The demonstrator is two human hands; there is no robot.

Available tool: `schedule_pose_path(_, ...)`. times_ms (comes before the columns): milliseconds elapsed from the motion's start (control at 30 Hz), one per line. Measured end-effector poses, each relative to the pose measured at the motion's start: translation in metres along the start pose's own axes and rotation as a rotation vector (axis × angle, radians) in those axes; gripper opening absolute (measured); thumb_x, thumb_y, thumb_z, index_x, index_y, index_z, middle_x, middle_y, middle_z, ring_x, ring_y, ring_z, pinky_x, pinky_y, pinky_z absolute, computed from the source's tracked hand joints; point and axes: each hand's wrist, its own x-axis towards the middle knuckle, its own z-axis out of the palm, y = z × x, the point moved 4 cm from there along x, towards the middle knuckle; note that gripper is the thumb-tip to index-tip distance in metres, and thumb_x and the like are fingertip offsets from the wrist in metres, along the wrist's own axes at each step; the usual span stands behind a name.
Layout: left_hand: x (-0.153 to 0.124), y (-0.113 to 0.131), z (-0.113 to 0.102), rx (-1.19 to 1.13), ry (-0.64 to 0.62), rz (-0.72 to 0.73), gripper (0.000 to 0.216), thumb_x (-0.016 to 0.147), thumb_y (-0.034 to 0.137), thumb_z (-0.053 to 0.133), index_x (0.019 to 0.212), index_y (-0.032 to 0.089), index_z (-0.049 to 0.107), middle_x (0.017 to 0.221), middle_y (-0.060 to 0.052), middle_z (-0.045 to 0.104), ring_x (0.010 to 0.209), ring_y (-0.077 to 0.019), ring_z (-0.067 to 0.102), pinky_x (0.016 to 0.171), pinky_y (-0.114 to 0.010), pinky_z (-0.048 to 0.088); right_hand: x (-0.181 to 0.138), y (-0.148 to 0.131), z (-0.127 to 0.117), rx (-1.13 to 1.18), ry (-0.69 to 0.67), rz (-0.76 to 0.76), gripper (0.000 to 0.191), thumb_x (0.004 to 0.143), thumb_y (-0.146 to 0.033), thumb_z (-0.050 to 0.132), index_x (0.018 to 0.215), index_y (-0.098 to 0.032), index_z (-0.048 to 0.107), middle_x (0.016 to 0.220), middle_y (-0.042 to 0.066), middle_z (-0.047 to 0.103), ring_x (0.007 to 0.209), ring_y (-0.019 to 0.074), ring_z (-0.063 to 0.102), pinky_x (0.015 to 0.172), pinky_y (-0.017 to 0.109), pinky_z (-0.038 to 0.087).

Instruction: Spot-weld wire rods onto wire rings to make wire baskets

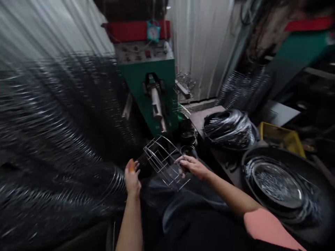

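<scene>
A curved frame of thin welded wire (163, 160), like a small basket, hangs above my lap in front of the machine. My right hand (192, 166) grips its right side, fingers closed round the wires. To the left of the frame is my left hand (133, 177), apart from it, with its fingers loosely spread and nothing visible in them. An orange cover (131, 165) is on one of its digits. Beyond the frame stands a green spot-welding machine (136, 75), its arm and copper-coloured tip (163, 126) just over the frame's far edge.
Tall stacks of curved wire pieces (65, 115) fill the left side. On the right lie a heap of wires (230, 129), a yellow crate (295, 141) and a large black basin (318, 174) with wire pieces. A blue dial clock or gauge (153, 31) hangs on the machine.
</scene>
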Motion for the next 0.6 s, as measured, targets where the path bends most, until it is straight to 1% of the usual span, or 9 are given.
schedule_pose_path(33, -0.012, 0.004, 0.004, 0.004, -0.015, 0.062, 0.039, 0.078, 0.042, 0.051, 0.112, 0.023, 0.05, 0.101, -0.004, 0.058, 0.096, -0.0146, 0.056, 0.078, -0.027, 0.042, 0.002, 0.005, 0.001, -0.003, 0.012, 0.005, 0.033, 0.082, -0.041, 0.052, 0.098, -0.012, 0.053, 0.06, -0.001, 0.058, 0.047, 0.0084, 0.055, 0.048, 0.02, 0.043)
schedule_pose_path(100, -0.037, 0.011, 0.02, 0.025, -0.201, 0.088, 0.042, 0.077, 0.044, 0.053, 0.115, 0.026, 0.05, 0.105, -0.004, 0.057, 0.104, -0.0169, 0.052, 0.084, -0.03, 0.042, 0.007, 0.019, 0.004, 0.017, 0.019, 0.007, 0.035, 0.082, -0.042, 0.051, 0.101, -0.012, 0.052, 0.061, -0.001, 0.058, 0.049, 0.0083, 0.055, 0.05, 0.021, 0.044)
schedule_pose_path(200, -0.064, 0.011, 0.043, 0.061, -0.439, -0.082, 0.045, 0.07, 0.046, 0.06, 0.111, 0.029, 0.053, 0.108, -0.003, 0.057, 0.105, -0.0216, 0.052, 0.077, -0.032, 0.048, 0.012, 0.044, 0.011, 0.052, 0.036, -0.03, 0.038, 0.083, -0.044, 0.05, 0.104, -0.012, 0.053, 0.061, -0.002, 0.057, 0.048, 0.007, 0.053, 0.052, 0.021, 0.044)
schedule_pose_path(300, -0.071, 0.002, 0.058, 0.146, -0.485, -0.193, 0.054, 0.052, 0.036, 0.075, 0.102, 0.028, 0.058, 0.108, -0.001, 0.056, 0.097, -0.0225, 0.056, 0.068, -0.029, 0.052, 0.007, 0.064, 0.009, 0.022, -0.008, 0.011, 0.043, 0.084, -0.047, 0.046, 0.111, -0.015, 0.052, 0.064, -0.002, 0.058, 0.053, 0.0089, 0.056, 0.057, 0.023, 0.046)
schedule_pose_path(367, -0.071, -0.007, 0.064, 0.18, -0.479, -0.246, 0.059, 0.037, 0.028, 0.08, 0.093, 0.026, 0.061, 0.107, -0.001, 0.057, 0.091, -0.0218, 0.058, 0.062, -0.025, 0.052, -0.003, 0.065, -0.006, -0.151, -0.023, 0.013, 0.044, 0.082, -0.048, 0.049, 0.114, -0.017, 0.053, 0.076, 0.001, 0.062, 0.067, 0.012, 0.06, 0.067, 0.025, 0.047)
schedule_pose_path(433, -0.07, -0.016, 0.067, 0.188, -0.468, -0.307, 0.062, 0.029, 0.022, 0.08, 0.088, 0.023, 0.062, 0.105, -0.001, 0.058, 0.088, -0.0215, 0.058, 0.058, -0.022, 0.05, -0.016, 0.05, -0.039, -0.436, 0.057, -0.057, 0.046, 0.075, -0.045, 0.059, 0.113, -0.019, 0.056, 0.094, 0.004, 0.063, 0.087, 0.0157, 0.059, 0.08, 0.027, 0.045)
schedule_pose_path(467, -0.071, -0.018, 0.069, 0.188, -0.457, -0.332, 0.062, 0.028, 0.021, 0.08, 0.088, 0.023, 0.063, 0.103, -0.002, 0.059, 0.087, -0.0215, 0.058, 0.057, -0.021, 0.05, -0.023, 0.036, -0.063, -0.571, 0.148, -0.108, 0.047, 0.071, -0.042, 0.064, 0.112, -0.02, 0.057, 0.102, 0.004, 0.062, 0.095, 0.0171, 0.057, 0.085, 0.028, 0.042)
schedule_pose_path(533, -0.07, -0.021, 0.07, 0.19, -0.442, -0.375, 0.063, 0.027, 0.018, 0.08, 0.087, 0.021, 0.063, 0.099, -0.002, 0.06, 0.088, -0.0222, 0.058, 0.057, -0.021, 0.049, -0.039, 0.002, -0.123, -0.713, 0.429, -0.199, 0.042, 0.071, -0.035, 0.064, 0.108, -0.018, 0.059, 0.105, 0.005, 0.062, 0.097, 0.0176, 0.056, 0.087, 0.028, 0.041)
schedule_pose_path(600, -0.067, -0.021, 0.072, 0.2, -0.463, -0.398, 0.065, 0.027, 0.018, 0.081, 0.089, 0.022, 0.063, 0.098, -0.002, 0.062, 0.091, -0.0236, 0.058, 0.06, -0.021, 0.049, -0.059, -0.038, -0.193, -0.753, 0.827, -0.267, 0.031, 0.078, -0.03, 0.055, 0.104, -0.016, 0.061, 0.101, 0.005, 0.063, 0.093, 0.0161, 0.057, 0.085, 0.028, 0.042)
